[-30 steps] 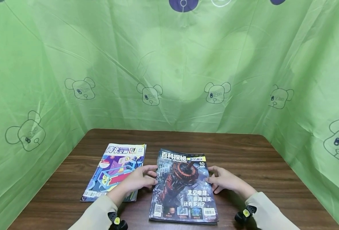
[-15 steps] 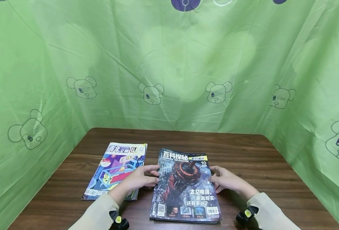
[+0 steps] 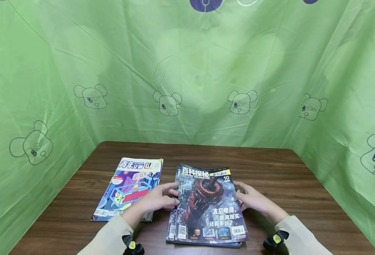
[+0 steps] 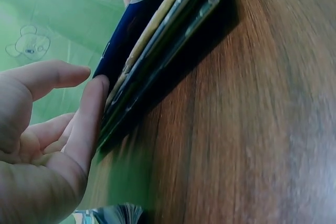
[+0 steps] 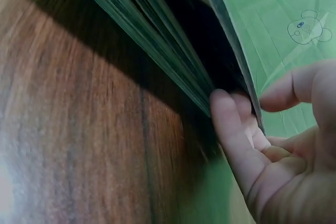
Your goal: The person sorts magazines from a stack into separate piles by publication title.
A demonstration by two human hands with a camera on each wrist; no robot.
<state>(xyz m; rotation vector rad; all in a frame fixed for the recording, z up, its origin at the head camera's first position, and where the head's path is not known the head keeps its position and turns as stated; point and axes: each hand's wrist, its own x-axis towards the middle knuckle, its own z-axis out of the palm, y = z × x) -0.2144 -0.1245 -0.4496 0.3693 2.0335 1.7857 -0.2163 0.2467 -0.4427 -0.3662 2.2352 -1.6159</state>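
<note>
In the head view, a magazine (image 3: 208,198) with a dark cover and a red machine lies on top of a small stack, shifted right of the others. A strip of the lower magazines (image 3: 171,223) shows along the left side. My right hand (image 3: 251,196) pinches its right edge; in the right wrist view the fingers (image 5: 233,135) reach under the lifted edge, with the thumb above. At the left edge my left hand (image 3: 160,198) holds the same magazine between thumb and fingers, tips at its spine in the left wrist view.
A purple-and-white magazine (image 3: 133,184) lies on the brown wooden table (image 3: 254,159) to the left, partly behind my left forearm. Green curtains (image 3: 203,63) with bear outlines hang around the table's back and sides. A dark band with a yellow spot is on each wrist.
Both hands have moved slightly right with the top magazine. Its left edge now uncovers more of the magazines below. The purple-and-white magazine stays put.
</note>
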